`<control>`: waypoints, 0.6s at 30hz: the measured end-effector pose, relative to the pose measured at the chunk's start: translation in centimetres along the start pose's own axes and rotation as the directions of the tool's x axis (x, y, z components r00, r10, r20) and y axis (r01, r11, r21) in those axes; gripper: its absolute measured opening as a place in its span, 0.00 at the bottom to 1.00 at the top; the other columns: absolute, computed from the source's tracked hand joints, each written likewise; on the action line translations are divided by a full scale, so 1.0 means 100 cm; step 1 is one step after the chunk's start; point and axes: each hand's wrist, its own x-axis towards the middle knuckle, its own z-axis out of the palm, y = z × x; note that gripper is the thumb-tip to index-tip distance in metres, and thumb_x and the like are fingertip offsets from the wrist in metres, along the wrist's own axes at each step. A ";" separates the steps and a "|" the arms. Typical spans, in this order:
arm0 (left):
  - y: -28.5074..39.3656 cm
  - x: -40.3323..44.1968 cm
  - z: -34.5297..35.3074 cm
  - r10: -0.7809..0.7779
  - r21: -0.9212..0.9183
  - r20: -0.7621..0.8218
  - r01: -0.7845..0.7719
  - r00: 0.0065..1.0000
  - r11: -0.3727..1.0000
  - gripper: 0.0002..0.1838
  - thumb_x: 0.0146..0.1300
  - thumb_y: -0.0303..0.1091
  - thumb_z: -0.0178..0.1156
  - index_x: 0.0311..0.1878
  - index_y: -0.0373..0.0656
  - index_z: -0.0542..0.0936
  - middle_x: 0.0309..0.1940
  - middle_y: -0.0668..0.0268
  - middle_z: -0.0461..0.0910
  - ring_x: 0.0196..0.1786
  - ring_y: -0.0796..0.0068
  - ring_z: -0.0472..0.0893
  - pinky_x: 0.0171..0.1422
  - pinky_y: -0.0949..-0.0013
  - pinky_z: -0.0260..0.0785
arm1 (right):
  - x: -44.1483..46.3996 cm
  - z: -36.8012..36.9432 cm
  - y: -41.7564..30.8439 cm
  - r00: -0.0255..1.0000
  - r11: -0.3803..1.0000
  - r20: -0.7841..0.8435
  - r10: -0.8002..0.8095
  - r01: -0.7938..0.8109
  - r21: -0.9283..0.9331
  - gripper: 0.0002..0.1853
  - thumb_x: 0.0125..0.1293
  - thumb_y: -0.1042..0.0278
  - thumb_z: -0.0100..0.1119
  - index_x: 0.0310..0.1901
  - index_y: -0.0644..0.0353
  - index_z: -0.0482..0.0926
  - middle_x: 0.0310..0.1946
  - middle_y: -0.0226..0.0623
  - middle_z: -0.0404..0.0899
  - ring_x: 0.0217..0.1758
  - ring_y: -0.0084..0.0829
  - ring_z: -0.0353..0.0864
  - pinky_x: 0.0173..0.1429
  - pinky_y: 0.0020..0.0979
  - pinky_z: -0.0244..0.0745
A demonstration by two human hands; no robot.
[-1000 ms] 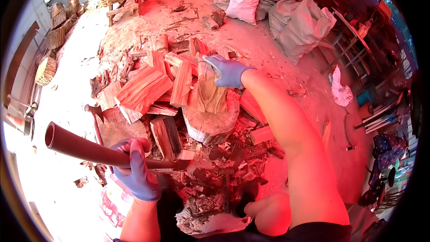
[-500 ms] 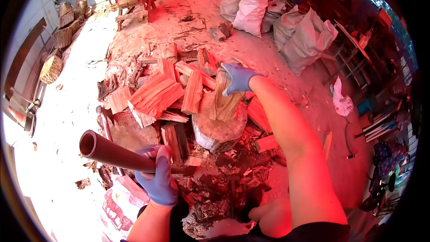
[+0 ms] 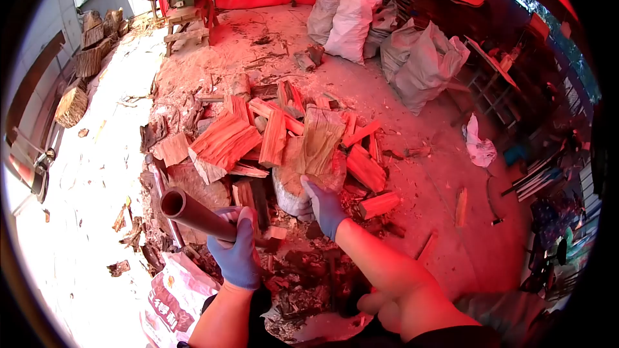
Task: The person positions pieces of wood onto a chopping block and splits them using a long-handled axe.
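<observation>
My left hand (image 3: 237, 249), in a blue-grey glove, is wrapped round a thick dark hollow pipe (image 3: 196, 211). The pipe's round mouth points up and to the left, and its lower end is hard to make out among the wood bits. My right hand (image 3: 325, 207), gloved too, is at the front edge of a chopping block (image 3: 290, 183), fingers stretched out and holding nothing. On that block stands a split piece of log (image 3: 321, 138), apart from my fingers. Split firewood (image 3: 225, 140) is heaped against the block's left side.
More split pieces (image 3: 366, 167) lie right of the block. A printed plastic sack (image 3: 174, 296) is by my left arm. Full white sacks (image 3: 351, 22) stand at the back, uncut logs (image 3: 72, 104) along the left wall, and a wooden stand (image 3: 187, 22) at the back left.
My right hand has let go of the upright log piece and come back toward me, down to the block's front. The pipe in my left hand has shifted slightly right.
</observation>
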 end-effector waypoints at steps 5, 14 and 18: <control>0.012 -0.040 -0.014 0.135 -0.178 0.301 -0.083 0.944 0.981 0.12 0.58 0.23 0.63 0.46 0.34 0.77 0.42 0.61 0.81 0.44 0.73 0.80 0.53 0.68 0.72 | -0.099 0.032 0.152 0.752 0.662 0.570 0.332 -0.616 0.427 0.56 0.53 0.11 0.48 0.58 0.66 0.71 0.44 0.37 0.82 0.39 0.33 0.83 0.43 0.34 0.84; 0.077 -0.172 -0.091 0.279 -0.484 0.732 0.186 0.622 0.855 0.36 0.66 0.69 0.55 0.41 0.36 0.81 0.31 0.53 0.84 0.38 0.55 0.84 0.53 0.54 0.74 | -0.207 0.013 0.178 0.664 0.535 0.719 -0.205 -0.540 0.650 0.08 0.71 0.72 0.56 0.49 0.58 0.76 0.48 0.38 0.81 0.49 0.35 0.83 0.59 0.34 0.80; 0.115 -0.197 -0.153 0.373 -0.499 0.834 0.265 0.408 0.825 0.14 0.65 0.42 0.66 0.30 0.43 0.77 0.33 0.52 0.85 0.45 0.50 0.83 0.65 0.48 0.65 | -0.257 0.010 0.156 0.808 0.544 0.589 -0.015 -0.488 0.683 0.05 0.71 0.73 0.57 0.46 0.63 0.77 0.37 0.38 0.83 0.42 0.34 0.84 0.50 0.36 0.83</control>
